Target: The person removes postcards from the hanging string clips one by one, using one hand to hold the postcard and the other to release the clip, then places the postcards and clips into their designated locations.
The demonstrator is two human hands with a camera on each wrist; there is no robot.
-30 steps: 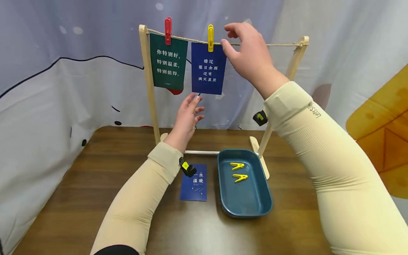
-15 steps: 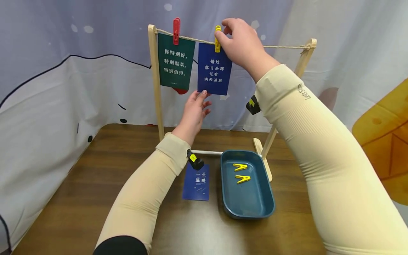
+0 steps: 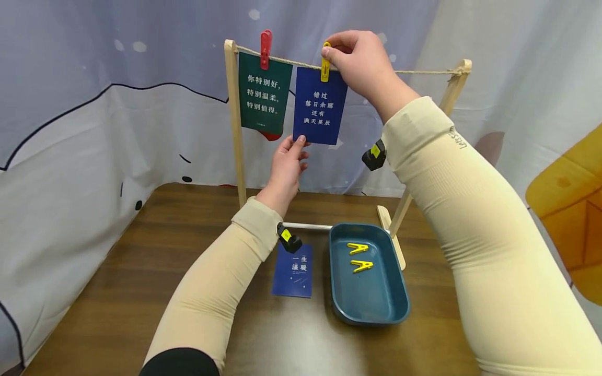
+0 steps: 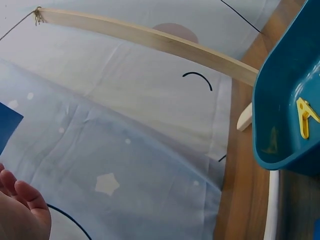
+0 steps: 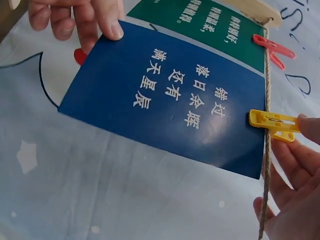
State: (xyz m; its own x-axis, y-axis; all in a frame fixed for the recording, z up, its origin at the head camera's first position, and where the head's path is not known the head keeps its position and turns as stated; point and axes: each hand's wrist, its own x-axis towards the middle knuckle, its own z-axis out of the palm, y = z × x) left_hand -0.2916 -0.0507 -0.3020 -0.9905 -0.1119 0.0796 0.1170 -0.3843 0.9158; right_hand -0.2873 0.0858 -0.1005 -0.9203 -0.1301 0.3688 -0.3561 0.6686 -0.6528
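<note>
A blue card (image 3: 320,107) with white writing hangs from the rope (image 3: 423,72) under a yellow clothespin (image 3: 325,73). My right hand (image 3: 367,65) pinches that clothespin by its upper end; in the right wrist view the clothespin (image 5: 272,120) straddles rope and card edge. Down at the card's lower left corner, my left hand (image 3: 286,164) grips the card, thumb in front and fingers behind. To the left hangs a green card (image 3: 264,94), held by a red clothespin (image 3: 265,49). The left wrist view catches only part of my left hand (image 4: 22,207) and a card corner.
A wooden stand (image 3: 235,120) carries the rope between two posts. On the table (image 3: 188,235), a dark teal basin (image 3: 369,303) holds two yellow clothespins (image 3: 359,256) by the stand's right foot. Another blue card (image 3: 292,277) lies left of the basin, and a patterned curtain (image 3: 178,47) hangs behind.
My right hand has moved left from beside the yellow clothespin and now pinches it. My left hand has risen from just below the blue card to grip its lower edge.
</note>
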